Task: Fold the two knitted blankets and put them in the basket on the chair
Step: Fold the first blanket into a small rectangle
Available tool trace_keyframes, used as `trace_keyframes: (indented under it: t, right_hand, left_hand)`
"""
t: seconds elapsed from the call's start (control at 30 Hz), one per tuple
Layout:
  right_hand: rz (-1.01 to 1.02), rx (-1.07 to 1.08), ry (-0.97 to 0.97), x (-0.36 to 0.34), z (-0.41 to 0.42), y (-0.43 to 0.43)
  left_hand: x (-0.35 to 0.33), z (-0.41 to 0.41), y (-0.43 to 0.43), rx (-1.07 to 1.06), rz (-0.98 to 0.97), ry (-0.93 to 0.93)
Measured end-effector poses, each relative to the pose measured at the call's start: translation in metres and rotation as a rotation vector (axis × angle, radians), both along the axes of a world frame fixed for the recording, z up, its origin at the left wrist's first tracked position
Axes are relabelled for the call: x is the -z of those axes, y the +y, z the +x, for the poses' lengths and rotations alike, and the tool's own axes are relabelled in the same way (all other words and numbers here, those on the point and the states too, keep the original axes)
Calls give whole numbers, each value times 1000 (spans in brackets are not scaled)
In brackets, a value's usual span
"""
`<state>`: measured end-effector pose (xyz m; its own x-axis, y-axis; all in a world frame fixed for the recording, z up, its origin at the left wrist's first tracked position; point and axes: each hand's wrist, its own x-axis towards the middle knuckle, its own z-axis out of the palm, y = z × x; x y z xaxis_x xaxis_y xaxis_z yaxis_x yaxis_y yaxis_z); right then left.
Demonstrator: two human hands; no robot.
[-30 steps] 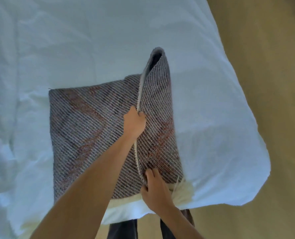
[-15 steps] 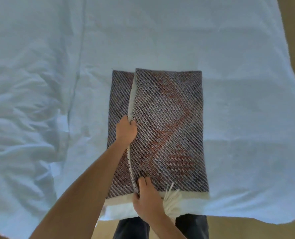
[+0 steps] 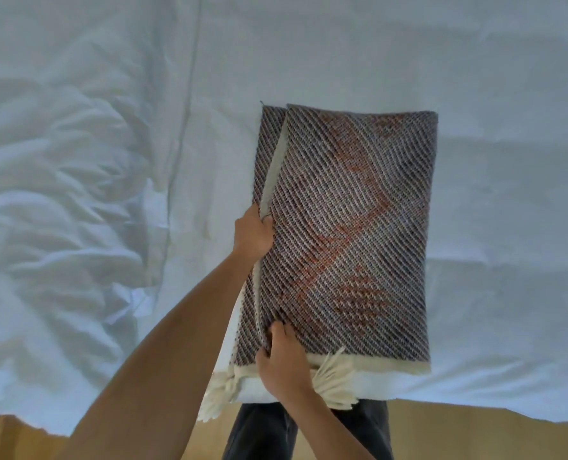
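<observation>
Knitted blanket (image 3: pixel 349 234) now folded flat; left hand (image 3: pixel 253 234) and right hand (image 3: pixel 284 356) pinch its left edge, ready for lifting.

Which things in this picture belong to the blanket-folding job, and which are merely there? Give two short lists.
Part of the job:
- knitted blanket, folded on the bed
- left hand, pinching its folded edge
- right hand, at its near edge

Merely there:
- white bed sheet
- floor

The basket, chair and second blanket are out of view.

Soft cool daylight, faint shadows; slight motion blur, wide-angle edge curvature.
</observation>
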<state>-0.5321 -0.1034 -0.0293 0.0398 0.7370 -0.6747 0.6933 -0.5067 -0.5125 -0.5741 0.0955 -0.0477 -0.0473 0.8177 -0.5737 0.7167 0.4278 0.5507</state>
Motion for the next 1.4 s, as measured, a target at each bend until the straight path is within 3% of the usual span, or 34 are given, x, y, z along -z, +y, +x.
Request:
trace_keyframes:
  t: [0.2,0.4,0.57,0.67,0.87,1.07,1.17,1.3,1.4]
  right_hand:
    - [14,12,43,4,-7,2]
    - [-115,73,232,4,13,7]
    - [35,-98,100,5,51,22]
    - [94,-191,70,3,61,39]
    - [193,-563,-21,6,45,69]
    - [247,-898,-138,13,32,76]
    - [282,-961,-199,15,30,79]
    - [304,-981,-259,18,27,86]
    - [382,-940,-150,18,23,86]
  left_hand:
    - [0,-16,-22,30,-22,15]
    - [1,-47,-85,2,2,30]
    - [-6,-45,-163,-73,66,68]
    - [-11,-33,-197,1,81,121]
    - [-1,-56,-217,99,-196,439]
    - [-3,-43,-206,8,-320,243]
    - [2,-39,-216,19,-416,276]
    - [4,-45,-221,60,-366,353]
    - [7,-63,-225,64,-330,394]
